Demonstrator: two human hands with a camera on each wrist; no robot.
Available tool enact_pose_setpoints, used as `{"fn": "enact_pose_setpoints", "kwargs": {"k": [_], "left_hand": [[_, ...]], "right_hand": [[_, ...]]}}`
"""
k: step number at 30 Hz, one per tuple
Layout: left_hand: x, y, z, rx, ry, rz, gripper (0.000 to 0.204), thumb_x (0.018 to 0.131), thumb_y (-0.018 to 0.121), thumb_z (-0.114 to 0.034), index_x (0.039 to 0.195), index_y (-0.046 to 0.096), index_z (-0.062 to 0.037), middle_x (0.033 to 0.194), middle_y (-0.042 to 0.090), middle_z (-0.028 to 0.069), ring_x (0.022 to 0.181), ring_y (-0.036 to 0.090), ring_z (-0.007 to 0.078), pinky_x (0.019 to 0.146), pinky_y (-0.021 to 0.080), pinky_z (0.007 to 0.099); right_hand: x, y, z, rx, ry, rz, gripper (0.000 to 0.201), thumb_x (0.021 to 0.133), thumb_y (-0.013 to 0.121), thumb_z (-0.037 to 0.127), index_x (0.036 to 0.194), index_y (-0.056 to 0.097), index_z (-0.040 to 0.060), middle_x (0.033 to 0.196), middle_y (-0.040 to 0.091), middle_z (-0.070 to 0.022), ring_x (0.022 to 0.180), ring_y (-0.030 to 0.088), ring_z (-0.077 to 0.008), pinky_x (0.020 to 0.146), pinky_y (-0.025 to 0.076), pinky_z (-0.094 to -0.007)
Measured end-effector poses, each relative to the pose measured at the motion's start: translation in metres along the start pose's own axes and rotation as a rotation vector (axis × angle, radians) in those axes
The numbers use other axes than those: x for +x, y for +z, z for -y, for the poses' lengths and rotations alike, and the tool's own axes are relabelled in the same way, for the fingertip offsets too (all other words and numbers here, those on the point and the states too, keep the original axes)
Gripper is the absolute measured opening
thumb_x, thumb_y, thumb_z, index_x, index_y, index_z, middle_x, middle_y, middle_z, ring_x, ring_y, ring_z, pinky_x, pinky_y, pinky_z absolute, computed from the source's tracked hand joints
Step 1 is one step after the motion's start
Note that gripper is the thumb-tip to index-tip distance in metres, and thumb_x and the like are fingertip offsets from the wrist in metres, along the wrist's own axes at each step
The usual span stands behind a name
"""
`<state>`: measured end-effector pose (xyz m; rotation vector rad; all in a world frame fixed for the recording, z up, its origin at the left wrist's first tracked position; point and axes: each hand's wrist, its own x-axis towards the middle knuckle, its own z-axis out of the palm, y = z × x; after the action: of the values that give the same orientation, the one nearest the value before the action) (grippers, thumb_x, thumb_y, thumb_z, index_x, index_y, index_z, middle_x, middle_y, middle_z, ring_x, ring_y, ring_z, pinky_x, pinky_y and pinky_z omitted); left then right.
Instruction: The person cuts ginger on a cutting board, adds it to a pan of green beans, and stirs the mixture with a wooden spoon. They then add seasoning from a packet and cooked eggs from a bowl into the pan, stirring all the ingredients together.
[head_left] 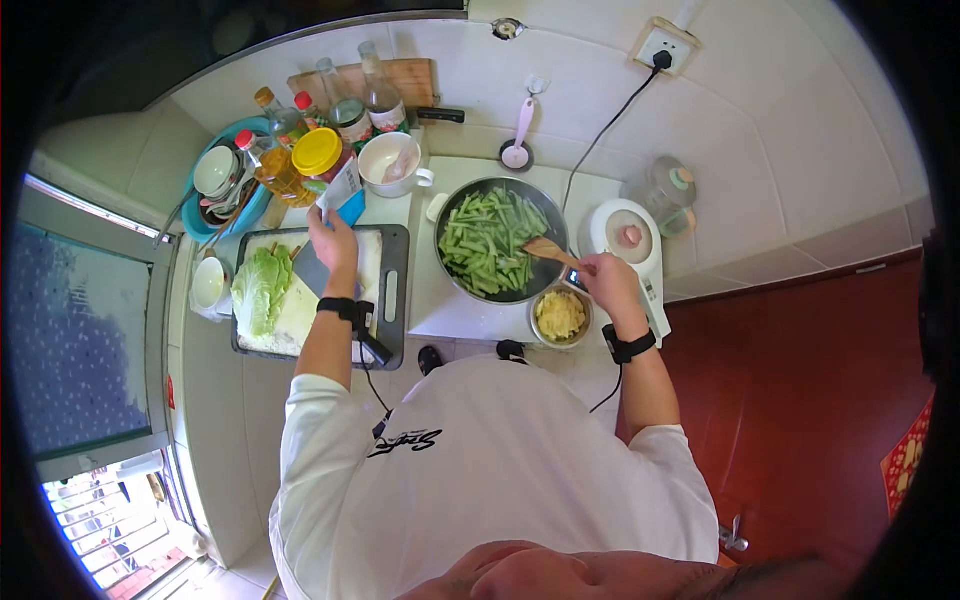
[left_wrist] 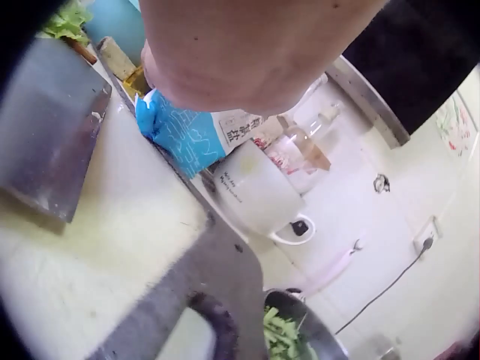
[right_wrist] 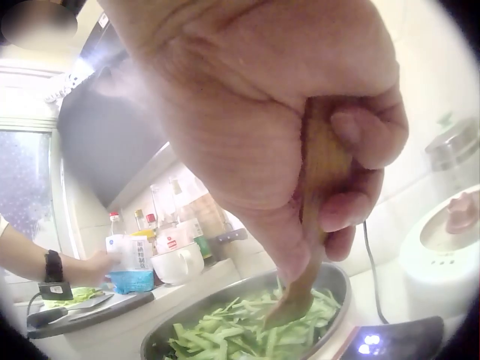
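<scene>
Your left grip (head_left: 333,245) pinches a blue-and-white printed plastic packet (head_left: 352,208), roughly upright just beyond the far edge of the grey-rimmed chopping board (head_left: 390,345). The round dark-lined frying pan (head_left: 550,212) lies rightward from it, nearer your right grip (head_left: 612,287), which clasps a flat brown wooden spatula (head_left: 543,248); that slants leftward, blade pointing into the cut green vegetables (head_left: 485,240) from the pan's right edge.

The white counter (head_left: 440,318) bears, left to right, a basin (head_left: 189,215), a board (head_left: 393,330), a mug (head_left: 376,178), a pan (head_left: 546,206) whose underside is hidden, a bowl (head_left: 560,346) and a white appliance (head_left: 611,215).
</scene>
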<state>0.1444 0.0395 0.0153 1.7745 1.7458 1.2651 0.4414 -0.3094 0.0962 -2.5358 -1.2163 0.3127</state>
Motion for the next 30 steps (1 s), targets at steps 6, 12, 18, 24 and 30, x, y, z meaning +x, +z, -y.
{"fn": "enact_pose_setpoints", "kwargs": {"k": [6, 12, 18, 24, 30], "left_hand": [[-0.03, -0.032, -0.058, -0.148, 0.456, -0.205, 0.053, 0.08, 0.071, -0.01, 0.128, 0.051, -0.0003, 0.124, 0.055, 0.0225, 0.116, 0.05, 0.0427, 0.1, 0.039, 0.0464], [0.001, 0.038, -0.095, 0.141, 0.709, 0.175, 0.053, 0.082, 0.071, -0.026, 0.127, 0.056, -0.0036, 0.119, 0.059, 0.0203, 0.115, 0.051, 0.041, 0.099, 0.042, 0.0491], [0.038, 0.034, -0.113, 0.484, 0.543, 0.41, 0.03, 0.086, 0.065, -0.036, 0.096, 0.073, -0.0083, 0.091, 0.069, 0.014, 0.091, 0.064, 0.0344, 0.08, 0.05, 0.0461], [0.036, -0.017, -0.149, 0.019, 0.715, 0.061, 0.016, 0.086, 0.067, -0.021, 0.092, 0.072, -0.0076, 0.09, 0.069, 0.0134, 0.085, 0.065, 0.033, 0.075, 0.051, 0.043], [0.02, -0.112, -0.138, -0.003, 0.732, 0.409, 0.012, 0.085, 0.064, -0.008, 0.096, 0.069, -0.0054, 0.097, 0.065, 0.0112, 0.097, 0.062, 0.0318, 0.083, 0.049, 0.0401]], "right_hand": [[0.005, -0.001, -0.002, 0.039, 0.042, -0.005, 0.02, 0.076, 0.074, 0.021, 0.093, 0.075, 0.0112, 0.086, 0.071, -0.0128, 0.081, 0.068, -0.0315, 0.073, 0.053, -0.041], [0.006, -0.005, -0.014, -0.093, -0.062, -0.104, 0.013, 0.075, 0.073, 0.018, 0.086, 0.074, 0.0101, 0.084, 0.068, -0.0124, 0.077, 0.067, -0.0335, 0.069, 0.053, -0.0429], [0.015, -0.004, -0.013, -0.118, -0.115, -0.102, 0.01, 0.079, 0.068, 0.018, 0.084, 0.073, 0.011, 0.083, 0.066, -0.0121, 0.078, 0.066, -0.0336, 0.068, 0.052, -0.0444], [0.017, 0.02, -0.027, -0.14, -0.149, -0.152, 0.007, 0.077, 0.066, 0.014, 0.078, 0.071, 0.0095, 0.078, 0.065, -0.0132, 0.073, 0.066, -0.0337, 0.064, 0.052, -0.0445], [0.022, 0.007, -0.015, -0.299, -0.229, -0.15, 0.007, 0.075, 0.063, 0.009, 0.075, 0.07, 0.0066, 0.076, 0.065, -0.0144, 0.073, 0.067, -0.0332, 0.062, 0.053, -0.0424]]}}
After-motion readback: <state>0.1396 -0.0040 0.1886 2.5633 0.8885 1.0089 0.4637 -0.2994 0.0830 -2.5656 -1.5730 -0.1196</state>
